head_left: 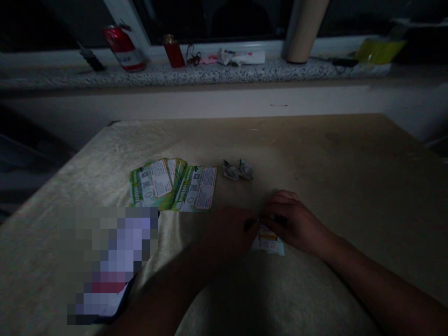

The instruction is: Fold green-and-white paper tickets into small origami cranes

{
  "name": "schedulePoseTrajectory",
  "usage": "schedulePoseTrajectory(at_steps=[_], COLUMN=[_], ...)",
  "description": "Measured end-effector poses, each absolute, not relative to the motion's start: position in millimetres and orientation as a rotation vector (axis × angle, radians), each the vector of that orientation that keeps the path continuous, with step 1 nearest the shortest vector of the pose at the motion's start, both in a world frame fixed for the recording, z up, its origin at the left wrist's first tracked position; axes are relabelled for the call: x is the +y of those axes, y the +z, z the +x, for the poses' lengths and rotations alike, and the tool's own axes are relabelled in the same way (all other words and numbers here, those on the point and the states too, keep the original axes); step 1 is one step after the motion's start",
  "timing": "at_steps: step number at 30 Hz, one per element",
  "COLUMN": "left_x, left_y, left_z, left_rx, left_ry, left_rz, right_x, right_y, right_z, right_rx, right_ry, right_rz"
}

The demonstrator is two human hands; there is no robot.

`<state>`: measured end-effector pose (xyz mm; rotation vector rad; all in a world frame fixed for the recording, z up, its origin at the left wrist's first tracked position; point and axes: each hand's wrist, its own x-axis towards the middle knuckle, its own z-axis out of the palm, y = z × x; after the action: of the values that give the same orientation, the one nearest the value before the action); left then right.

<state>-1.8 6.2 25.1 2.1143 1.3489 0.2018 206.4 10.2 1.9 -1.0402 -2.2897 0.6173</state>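
Above the tabletop (353,177), the left hand (233,228) and right hand (289,217) are meeting at the small printed paper (269,244), each grip pinching its far end.

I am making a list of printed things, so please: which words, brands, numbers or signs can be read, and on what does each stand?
No word, brand or number is readable with certainty.
Green leaflets: headings and small print blurred; square, QR-like codes show.
Red can: lettering on white band, blurred.
Partly covered printed packet: too small and dark.
Phone: pixelated.
Crumpled wrappers, white item on sill: too small.
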Motion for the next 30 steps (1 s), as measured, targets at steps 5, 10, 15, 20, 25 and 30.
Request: schedulePoseTrajectory(at_steps=[5, 10, 15, 20, 25, 30], left_x=[7.8, 10.8, 9.9, 9.8, 13.1, 15.6], left_y=[26.1, 26.8, 32.4, 33.6, 32.5, 35.8], left_z=[-2.2, 0.5, 3.0, -1.8, -10.3, -16.0], left_rx=[1.364, 1.391, 1.416, 1.440, 1.524, 1.648], left_ry=[0.174, 0.141, 0.125, 0.132, 0.101, 0.061], left_rz=[2.299, 2.275, 2.188, 2.113, 2.133, 2.180], right_x=[7.1, 6.3, 3.1, 0.6, -0.6, -1.7], right_y=[-0.7, -0.9, 1.8, 6.4, 13.3, 18.7], right_z=[202.8, 200.5, 198.3, 198.7, 204.8, 211.3], right_rx=[-2.321, -2.339, -2.299, -2.249, -2.172, -2.106], right_ry=[0.514, 0.491, 0.492, 0.472, 0.425, 0.445], right_rz=[-1.049, -1.005, -0.958, -0.944, -0.969, -1.026])
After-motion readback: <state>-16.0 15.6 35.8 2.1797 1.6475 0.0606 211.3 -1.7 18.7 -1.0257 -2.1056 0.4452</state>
